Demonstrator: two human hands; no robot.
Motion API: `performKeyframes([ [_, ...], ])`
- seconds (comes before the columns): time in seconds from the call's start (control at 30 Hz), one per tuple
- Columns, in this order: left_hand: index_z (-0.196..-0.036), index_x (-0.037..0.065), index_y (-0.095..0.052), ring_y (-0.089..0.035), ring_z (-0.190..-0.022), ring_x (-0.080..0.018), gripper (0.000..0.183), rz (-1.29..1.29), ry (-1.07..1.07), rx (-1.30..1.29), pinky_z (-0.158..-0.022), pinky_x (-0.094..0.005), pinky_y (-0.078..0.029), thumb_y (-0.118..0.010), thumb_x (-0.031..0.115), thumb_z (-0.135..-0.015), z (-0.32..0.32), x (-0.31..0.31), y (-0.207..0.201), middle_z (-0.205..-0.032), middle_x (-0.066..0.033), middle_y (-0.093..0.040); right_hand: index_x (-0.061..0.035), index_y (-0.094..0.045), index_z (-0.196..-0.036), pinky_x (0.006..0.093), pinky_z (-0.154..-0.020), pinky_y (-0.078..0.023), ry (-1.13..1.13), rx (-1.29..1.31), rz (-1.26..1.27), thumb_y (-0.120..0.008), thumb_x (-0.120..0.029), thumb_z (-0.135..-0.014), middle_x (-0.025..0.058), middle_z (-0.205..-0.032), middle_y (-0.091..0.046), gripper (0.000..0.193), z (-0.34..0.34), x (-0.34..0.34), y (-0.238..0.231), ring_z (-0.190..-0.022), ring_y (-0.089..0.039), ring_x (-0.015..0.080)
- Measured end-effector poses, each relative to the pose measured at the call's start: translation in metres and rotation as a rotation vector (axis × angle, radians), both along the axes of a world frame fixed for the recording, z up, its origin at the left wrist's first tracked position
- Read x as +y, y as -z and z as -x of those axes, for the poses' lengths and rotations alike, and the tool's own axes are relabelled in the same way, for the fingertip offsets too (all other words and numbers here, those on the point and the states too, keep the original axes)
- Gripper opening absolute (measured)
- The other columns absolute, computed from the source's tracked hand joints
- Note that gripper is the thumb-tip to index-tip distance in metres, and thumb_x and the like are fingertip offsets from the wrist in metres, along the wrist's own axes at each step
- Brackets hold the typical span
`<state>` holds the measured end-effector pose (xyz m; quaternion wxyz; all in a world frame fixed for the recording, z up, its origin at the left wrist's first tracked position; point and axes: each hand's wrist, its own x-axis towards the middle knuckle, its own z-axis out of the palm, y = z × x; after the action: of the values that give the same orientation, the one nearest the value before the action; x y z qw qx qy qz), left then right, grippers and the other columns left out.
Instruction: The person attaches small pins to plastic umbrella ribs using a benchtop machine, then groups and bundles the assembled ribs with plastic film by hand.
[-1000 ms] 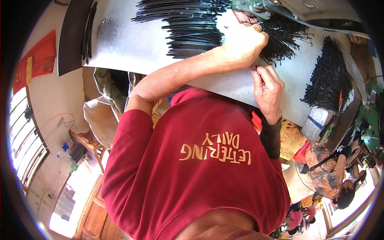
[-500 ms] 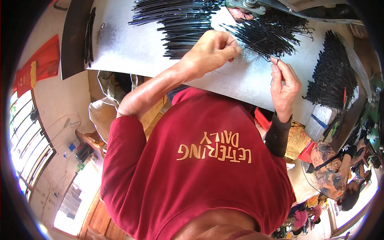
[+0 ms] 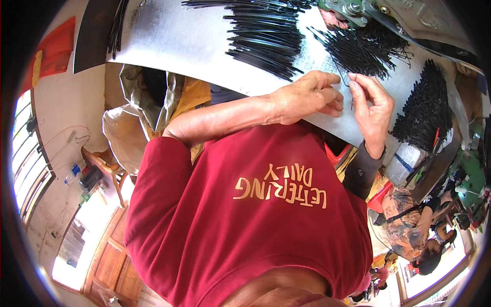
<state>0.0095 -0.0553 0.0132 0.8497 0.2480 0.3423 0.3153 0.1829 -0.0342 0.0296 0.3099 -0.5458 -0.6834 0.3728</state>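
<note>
My right hand (image 3: 372, 102) is closed in a pinch, thumb against forefinger, on a thin black rod (image 3: 343, 78). One end of that rod points up toward a loose heap of similar black rods (image 3: 360, 50). Close on its left, my left hand (image 3: 312, 96) hovers at the near edge of the pale table (image 3: 189, 53). Its fingers are loosely bent and apart, and nothing shows between them. Beyond the left hand, a neater row of black rods (image 3: 266, 36) lies side by side.
Green metal machinery (image 3: 353, 7) stands at the far side. A dense stack of black pieces (image 3: 425, 105) and a clear plastic box (image 3: 404, 162) are at the right. Sacks (image 3: 125, 133) hang below the table at left. Another person (image 3: 409, 225) sits at the right.
My left hand has drawn back from the row toward my body and right, its fingers loosening. My right hand still pinches a rod. The view has shifted slightly.
</note>
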Motion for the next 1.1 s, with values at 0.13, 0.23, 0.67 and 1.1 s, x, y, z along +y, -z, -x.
performKeyframes([
  [0.13, -0.118, 0.0, -0.058, -0.064, -0.082, -0.0193, 0.03, -0.412, 0.243, 0.311, -0.079, -0.0305, -0.052, -0.055, 0.01, -0.09, 0.037, -0.004, -0.005, -0.088, -0.0093, -0.065, -0.0018, -0.064, -0.086, 0.0304, -0.054, -0.044, -0.257, -0.244, -0.092, -0.063, -0.003, -0.081, 0.0115, -0.074, -0.061, 0.005, 0.012, 0.008, 0.014, -0.059, -0.059, 0.0232],
  [0.23, -0.098, 0.004, -0.065, -0.059, -0.077, -0.0226, 0.022, -1.172, 0.065, 1.051, -0.069, -0.0323, -0.05, -0.068, 0.007, -0.076, 0.071, -0.014, -0.004, -0.084, -0.0072, -0.063, -0.0051, -0.064, -0.086, 0.0341, -0.055, -0.045, -0.109, -0.34, -0.192, -0.064, -0.007, -0.081, 0.012, -0.073, -0.061, 0.005, 0.011, 0.024, 0.022, -0.063, -0.06, 0.0276],
  [0.67, -0.097, 0.004, -0.062, -0.051, -0.082, -0.0243, 0.027, -1.594, -0.311, 1.201, -0.073, -0.036, -0.042, -0.068, 0.008, -0.071, 0.096, 0.018, 0.042, -0.087, -0.0073, -0.055, 0.0008, -0.064, -0.094, 0.0233, -0.051, -0.051, -0.034, 0.118, -0.378, -0.062, 0.005, -0.082, 0.0095, -0.084, -0.063, 0.013, 0.043, 0.003, 0.041, -0.06, -0.062, 0.0124],
  [1.1, -0.084, 0.009, -0.066, -0.048, -0.086, -0.0241, 0.019, -1.303, -0.298, 1.46, -0.075, -0.0371, -0.04, -0.075, 0.012, -0.068, 0.113, -0.013, 0.031, -0.087, -0.0061, -0.055, 0.0005, -0.064, -0.095, 0.0243, -0.054, -0.047, -0.07, -0.011, -0.313, -0.06, 0.005, -0.082, 0.0086, -0.082, -0.063, 0.014, 0.053, 0.003, 0.042, -0.065, -0.06, 0.0137],
])
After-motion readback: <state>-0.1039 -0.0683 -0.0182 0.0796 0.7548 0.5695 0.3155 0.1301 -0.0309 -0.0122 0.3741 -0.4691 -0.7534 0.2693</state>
